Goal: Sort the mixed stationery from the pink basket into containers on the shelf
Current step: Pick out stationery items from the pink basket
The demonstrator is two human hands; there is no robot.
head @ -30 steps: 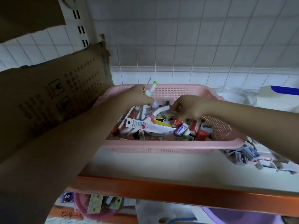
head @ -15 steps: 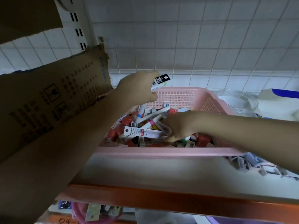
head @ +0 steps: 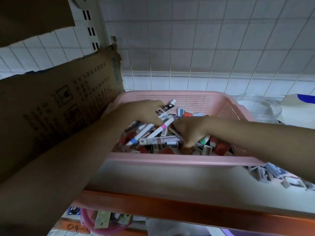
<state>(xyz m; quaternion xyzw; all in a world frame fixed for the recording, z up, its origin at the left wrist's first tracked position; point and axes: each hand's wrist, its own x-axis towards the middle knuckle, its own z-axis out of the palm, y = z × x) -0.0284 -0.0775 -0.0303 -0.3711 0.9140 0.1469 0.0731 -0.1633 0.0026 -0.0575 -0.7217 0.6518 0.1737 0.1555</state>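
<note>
The pink basket [head: 179, 160] sits on the shelf, full of mixed stationery: white pens, small red and white boxes, erasers. My left hand [head: 144, 113] is over the basket's left half and holds a bunch of white pens [head: 166, 110], one with a black printed label. My right hand [head: 190, 130] reaches into the pile at the middle, fingers curled down among the items; what they hold is hidden. A white pen with a pink band [head: 162, 127] lies between the two hands.
A cardboard sheet [head: 59, 103] leans at the left against the basket. A clear glass jar [head: 259, 108] stands behind the basket on the right. Small packaged items [head: 276, 174] lie loose on the shelf at the right. The shelf's orange front edge [head: 170, 208] is near me.
My left hand, raised above the basket half a second ago, has come back down to the pile with the pens. My right hand has shifted slightly within the pile.
</note>
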